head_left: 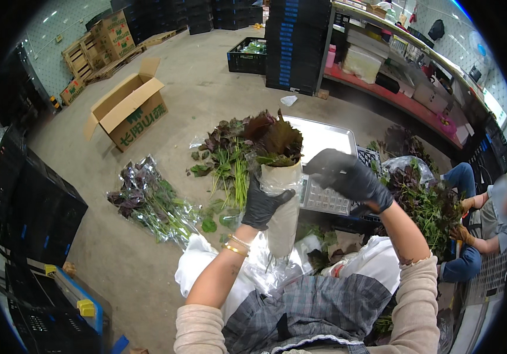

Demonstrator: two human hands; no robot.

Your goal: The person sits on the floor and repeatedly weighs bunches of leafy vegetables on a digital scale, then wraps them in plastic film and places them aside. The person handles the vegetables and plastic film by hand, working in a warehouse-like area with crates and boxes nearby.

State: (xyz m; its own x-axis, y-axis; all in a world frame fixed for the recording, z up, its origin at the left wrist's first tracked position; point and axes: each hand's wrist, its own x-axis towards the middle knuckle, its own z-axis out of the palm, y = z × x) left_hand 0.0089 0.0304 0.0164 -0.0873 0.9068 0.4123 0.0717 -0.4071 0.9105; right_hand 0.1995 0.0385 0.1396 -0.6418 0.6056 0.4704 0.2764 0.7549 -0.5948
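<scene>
My left hand (260,205), in a black glove, is wrapped around a bunch of dark purple-green leaves (277,138) in a pale sleeve (283,227). The bunch stands upright over my lap, leaves at the top. At its upper right, my right hand (345,176), also black-gloved, has its fingers bent together beside the sleeve's rim. Anything between those fingers is too small to make out. Beyond lies a scale with a silver pan (330,138) and a keypad (327,196). Loose leafy stems (230,159) lie on the floor left of the bunch.
Clear-wrapped bunches (156,203) lie on the floor to the left. An open cardboard box (129,109) stands farther off. Black crates (44,200) rise at left, more crates (298,47) at the back. At right, a co-worker's gloved hand (461,235) touches a leafy heap (416,200).
</scene>
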